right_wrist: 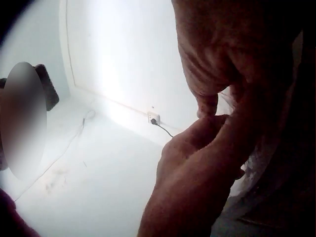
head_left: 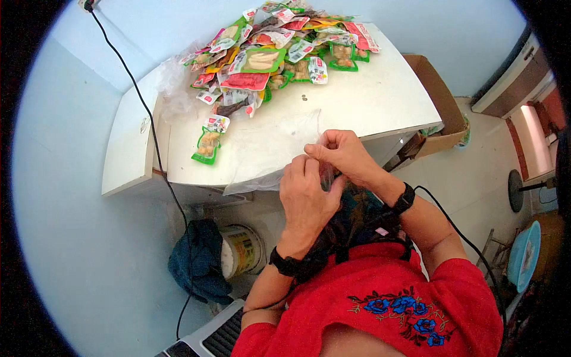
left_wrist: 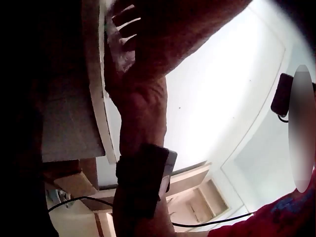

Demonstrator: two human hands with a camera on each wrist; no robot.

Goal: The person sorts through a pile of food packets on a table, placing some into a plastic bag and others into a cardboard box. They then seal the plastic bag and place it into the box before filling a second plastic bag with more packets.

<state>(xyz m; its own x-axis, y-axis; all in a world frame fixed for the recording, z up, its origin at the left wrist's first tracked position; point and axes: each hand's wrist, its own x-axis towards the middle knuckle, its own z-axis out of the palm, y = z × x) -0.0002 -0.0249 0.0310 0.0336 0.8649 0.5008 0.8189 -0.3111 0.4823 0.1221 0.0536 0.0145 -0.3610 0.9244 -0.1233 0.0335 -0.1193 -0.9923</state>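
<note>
A clear plastic bag (head_left: pixel 262 146) lies flat over the front edge of the white table, its near end gathered at both hands. My right hand (head_left: pixel 348 156) pinches the bag between thumb and curled fingers at its right corner. Close beside it, my left hand (head_left: pixel 306 196) grips the bag's near edge, with the fingers bent over it and partly hidden. In the right wrist view the two hands nearly meet, and a strip of the bag (right_wrist: pixel 242 185) shows past them. The left wrist view is dark, with crinkled plastic (left_wrist: pixel 121 54) by the fingers.
Sealed snack packets (head_left: pixel 256 59) are heaped at the back of the table (head_left: pixel 380 89); one green-edged packet (head_left: pixel 208 146) lies apart at the left. A black cable (head_left: pixel 143 101) hangs across the left side. A cardboard box (head_left: pixel 437 101) stands right, a bucket (head_left: pixel 244 250) below the table.
</note>
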